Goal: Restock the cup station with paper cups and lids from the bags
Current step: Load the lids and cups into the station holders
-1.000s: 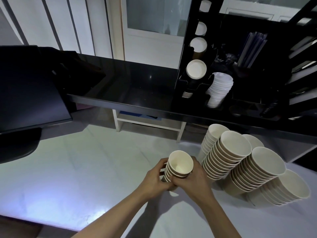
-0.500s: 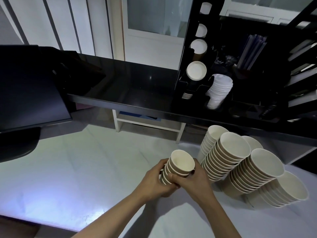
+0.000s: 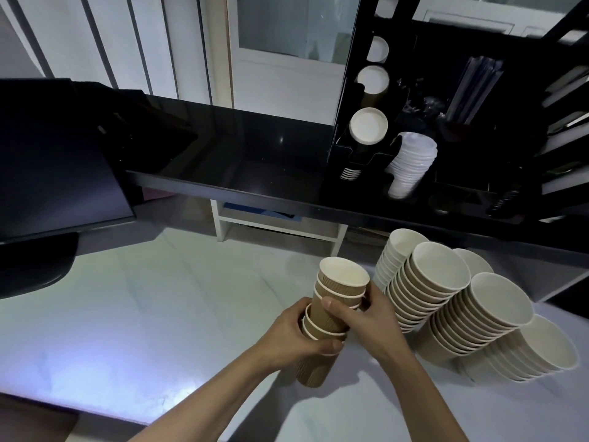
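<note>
Brown ribbed paper cups (image 3: pixel 331 311), nested into a short stack with cream insides and pale rims, tilted a bit and held above the table (image 3: pixel 134 314). Left hand (image 3: pixel 298 338) wrapped round the lower part of the stack, grip curled tight on it, thumb across the front. Right hand (image 3: pixel 371 317) closed on the upper few cups, thumb on the ribbed side, fingers round the back. Upper cups raised partway out of the lower ones, so a long bit of brown wall showing between the two sets of rims.

Just right of the stack, leaning piles of wider cream bowls (image 3: pixel 459 301), several rows resting against each other on the table. Table itself pale and glossy, faint marble-like streaks, bright light patch down to the left of the stack.

Behind the stack, a black shelf (image 3: pixel 242 154) with a black rack (image 3: pixel 357 145) standing on its right end: round white cup mouths in a column of holes, and a slumped pile of white lids (image 3: pixel 411 164) beside it. Far left of the stack, a dark monitor (image 3: pixel 54 173). Back of the room: white panelled wall and a door with frosted glass.
</note>
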### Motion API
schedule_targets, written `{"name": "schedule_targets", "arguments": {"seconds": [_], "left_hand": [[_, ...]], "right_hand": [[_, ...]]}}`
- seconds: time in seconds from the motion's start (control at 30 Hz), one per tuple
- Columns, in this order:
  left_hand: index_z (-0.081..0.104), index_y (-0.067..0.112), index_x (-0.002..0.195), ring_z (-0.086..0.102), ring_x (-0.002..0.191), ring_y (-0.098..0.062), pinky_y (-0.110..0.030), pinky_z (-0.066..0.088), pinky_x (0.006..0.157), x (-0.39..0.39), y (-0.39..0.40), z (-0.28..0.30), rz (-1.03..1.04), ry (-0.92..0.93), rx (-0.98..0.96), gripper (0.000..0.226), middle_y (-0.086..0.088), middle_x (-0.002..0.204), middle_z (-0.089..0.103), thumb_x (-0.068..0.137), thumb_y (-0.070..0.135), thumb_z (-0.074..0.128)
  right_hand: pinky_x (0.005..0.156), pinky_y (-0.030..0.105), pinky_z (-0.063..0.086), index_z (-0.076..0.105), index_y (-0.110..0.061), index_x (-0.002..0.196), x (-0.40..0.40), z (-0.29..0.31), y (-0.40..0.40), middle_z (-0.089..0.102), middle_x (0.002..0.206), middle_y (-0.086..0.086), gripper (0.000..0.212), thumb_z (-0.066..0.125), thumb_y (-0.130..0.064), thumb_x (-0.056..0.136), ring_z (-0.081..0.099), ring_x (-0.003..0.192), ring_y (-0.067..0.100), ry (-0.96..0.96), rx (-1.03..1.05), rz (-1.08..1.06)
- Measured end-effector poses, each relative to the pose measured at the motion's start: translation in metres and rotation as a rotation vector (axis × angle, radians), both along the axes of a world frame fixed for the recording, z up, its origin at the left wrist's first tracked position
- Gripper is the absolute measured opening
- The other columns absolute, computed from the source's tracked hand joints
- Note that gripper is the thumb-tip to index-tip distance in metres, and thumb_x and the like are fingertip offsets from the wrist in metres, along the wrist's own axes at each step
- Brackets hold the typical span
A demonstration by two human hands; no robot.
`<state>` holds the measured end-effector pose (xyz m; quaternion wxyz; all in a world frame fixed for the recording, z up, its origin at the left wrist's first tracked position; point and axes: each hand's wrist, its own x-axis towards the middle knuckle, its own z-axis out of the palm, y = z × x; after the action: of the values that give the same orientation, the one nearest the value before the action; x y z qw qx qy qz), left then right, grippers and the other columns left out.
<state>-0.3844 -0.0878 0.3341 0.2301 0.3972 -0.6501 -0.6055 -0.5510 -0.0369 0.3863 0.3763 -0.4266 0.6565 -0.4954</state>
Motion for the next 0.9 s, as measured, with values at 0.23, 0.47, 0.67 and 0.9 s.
{"name": "schedule_targets", "arguments": {"seconds": [0.23, 0.47, 0.67, 0.9], "left_hand": [[0.054, 0.039, 0.122, 0.072, 0.101, -0.01, -0.044, 0.061, 0.089, 0.001, -0.004, -0.009, 0.022, -0.103, -0.057, 0.069, 0.012, 0.111, 0.073, 0.064, 0.034, 0.092], [0.051, 0.043, 0.126, 0.066, 0.105, -0.007, -0.041, 0.058, 0.088, 0.007, -0.004, -0.009, -0.02, -0.156, -0.117, 0.079, 0.018, 0.115, 0.069, 0.061, 0.034, 0.094], [0.049, 0.041, 0.135, 0.06, 0.115, -0.004, -0.03, 0.058, 0.089, 0.012, -0.007, 0.004, -0.062, -0.122, -0.144, 0.088, 0.018, 0.126, 0.062, 0.062, 0.03, 0.096], [0.04, 0.056, 0.14, 0.049, 0.129, 0.005, -0.028, 0.044, 0.108, 0.013, -0.015, 0.037, 0.084, -0.04, -0.245, 0.082, 0.028, 0.138, 0.054, 0.07, 0.054, 0.084]], "right_hand": [[0.094, 0.029, 0.057, 0.058, -0.031, 0.129, -0.003, 0.02, -0.006, 0.069, 0.121, -0.016, 0.071, 0.095, -0.02, 0.069, 0.065, 0.114, 0.005, 0.023, -0.086, 0.003], [0.092, 0.018, 0.054, 0.056, -0.03, 0.129, -0.002, 0.03, -0.009, 0.068, 0.118, -0.022, 0.071, 0.094, -0.014, 0.071, 0.063, 0.116, 0.001, 0.046, -0.165, -0.003], [0.099, 0.025, 0.053, 0.056, -0.029, 0.129, 0.0, 0.038, -0.012, 0.067, 0.121, -0.02, 0.071, 0.094, -0.018, 0.071, 0.062, 0.118, 0.002, 0.076, -0.192, -0.004], [0.102, 0.03, 0.053, 0.056, -0.03, 0.131, 0.002, 0.046, -0.015, 0.068, 0.121, -0.019, 0.072, 0.094, -0.016, 0.072, 0.063, 0.117, 0.002, 0.073, -0.204, -0.003]]}}
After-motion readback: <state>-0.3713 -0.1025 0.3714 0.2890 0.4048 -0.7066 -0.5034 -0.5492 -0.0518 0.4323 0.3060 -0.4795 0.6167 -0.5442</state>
